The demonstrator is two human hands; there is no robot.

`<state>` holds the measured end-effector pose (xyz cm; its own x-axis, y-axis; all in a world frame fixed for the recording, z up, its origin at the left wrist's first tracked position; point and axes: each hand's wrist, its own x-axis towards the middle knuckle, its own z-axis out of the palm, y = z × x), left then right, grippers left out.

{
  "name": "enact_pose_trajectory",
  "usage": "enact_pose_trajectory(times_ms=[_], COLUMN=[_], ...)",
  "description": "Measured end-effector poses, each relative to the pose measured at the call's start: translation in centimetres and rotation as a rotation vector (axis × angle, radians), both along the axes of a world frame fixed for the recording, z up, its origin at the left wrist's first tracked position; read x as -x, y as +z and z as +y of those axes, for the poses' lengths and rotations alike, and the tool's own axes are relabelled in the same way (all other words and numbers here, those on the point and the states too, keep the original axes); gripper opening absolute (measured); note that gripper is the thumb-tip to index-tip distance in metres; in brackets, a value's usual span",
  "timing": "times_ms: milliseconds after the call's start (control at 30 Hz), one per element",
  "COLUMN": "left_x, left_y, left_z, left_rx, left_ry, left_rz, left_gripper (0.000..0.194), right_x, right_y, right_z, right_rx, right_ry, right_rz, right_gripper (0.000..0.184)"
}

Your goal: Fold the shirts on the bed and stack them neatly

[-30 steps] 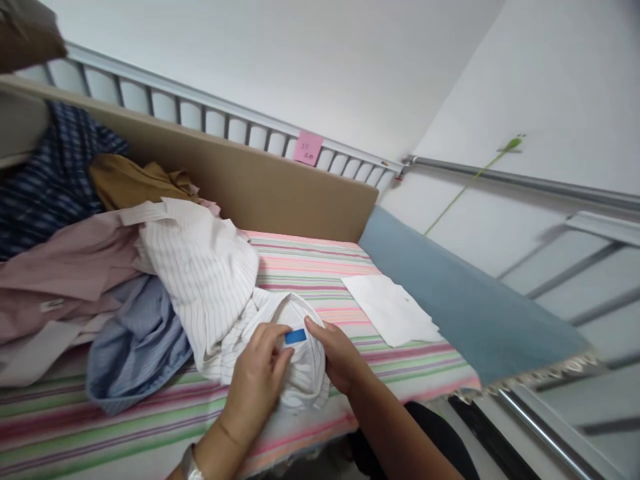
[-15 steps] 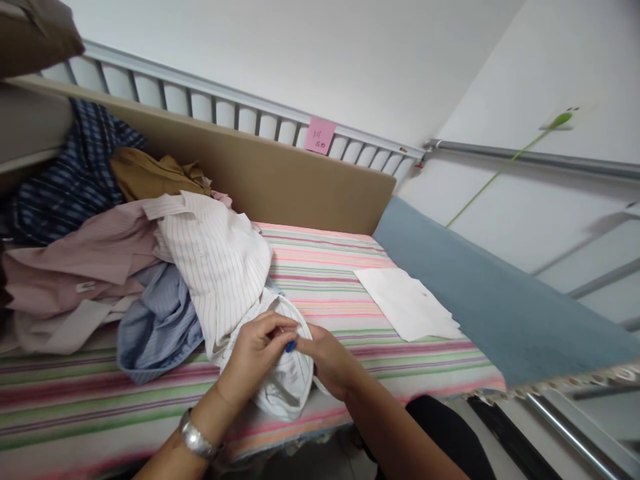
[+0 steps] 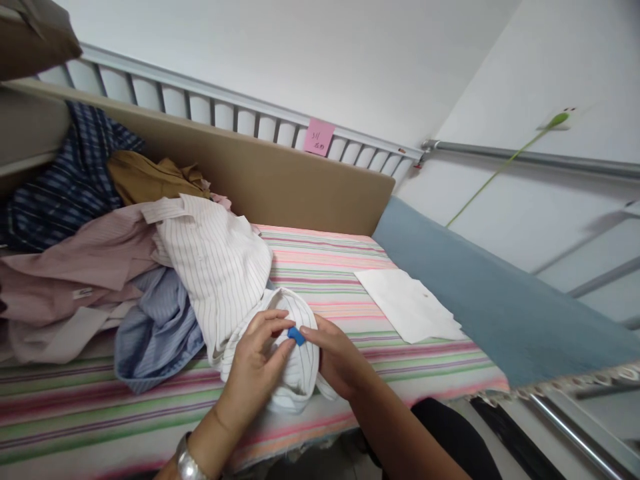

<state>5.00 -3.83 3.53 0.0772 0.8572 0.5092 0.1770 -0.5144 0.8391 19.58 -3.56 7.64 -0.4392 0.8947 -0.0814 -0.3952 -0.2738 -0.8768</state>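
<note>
A white striped shirt (image 3: pixel 215 257) lies across the bed, its near end bunched into a round fold between my hands. My left hand (image 3: pixel 257 357) pinches a small blue piece (image 3: pixel 297 335) between thumb and fingertips, just over the cloth. I cannot make out what kind of thing the blue piece is. My right hand (image 3: pixel 335 353) is closed on the shirt's folded edge. Its thumb lies on top against the blue piece, and its other fingers are partly hidden behind the cloth. A metal bracelet (image 3: pixel 189 460) circles my left wrist.
To the left lie a light blue shirt (image 3: pixel 160 333), a pink shirt (image 3: pixel 95 247), a mustard garment (image 3: pixel 155 175) and dark plaid cloth (image 3: pixel 75 173). White paper (image 3: pixel 407 303) rests right on the striped bedding (image 3: pixel 320 257). A brown board (image 3: pixel 300 180) and a railing with a pink note (image 3: pixel 319 137) stand behind.
The blue piece shows much more now, turned up between my fingertips. My left fingers have spread a little, and the fold of the shirt has shifted slightly.
</note>
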Motion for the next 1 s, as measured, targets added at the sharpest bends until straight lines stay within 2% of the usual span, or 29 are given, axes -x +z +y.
enact_pose_trajectory(times_ms=[200, 467, 633, 733, 867, 1000], left_x=[1.0, 2.1, 2.3, 2.3, 2.6, 3.3], left_y=[-0.6, -0.1, 0.1, -0.1, -0.2, 0.7], left_z=[-0.5, -1.1, -1.3, -1.1, -0.7, -0.8], left_rx=[0.007, 0.084, 0.101, 0.228, 0.524, 0.654], left_ry=[0.043, 0.008, 0.018, 0.011, -0.048, -0.156], left_rz=[-0.035, -0.093, -0.109, -0.235, -0.503, -0.596], left_gripper=[0.019, 0.020, 0.020, 0.015, 0.016, 0.020], right_x=[0.8, 1.4, 2.0, 2.4, 2.5, 2.4], right_y=[-0.2, -0.2, -0.1, -0.2, -0.4, -0.4], right_z=[-0.4, -0.7, -0.8, -0.7, -0.6, -0.7], right_rx=[-0.040, -0.027, -0.050, -0.067, -0.100, -0.129], right_ry=[-0.002, 0.030, -0.069, -0.148, -0.191, -0.186], right_rz=[-0.045, -0.053, -0.153, -0.214, -0.290, -0.322], right_gripper=[0.038, 0.037, 0.036, 0.034, 0.034, 0.030])
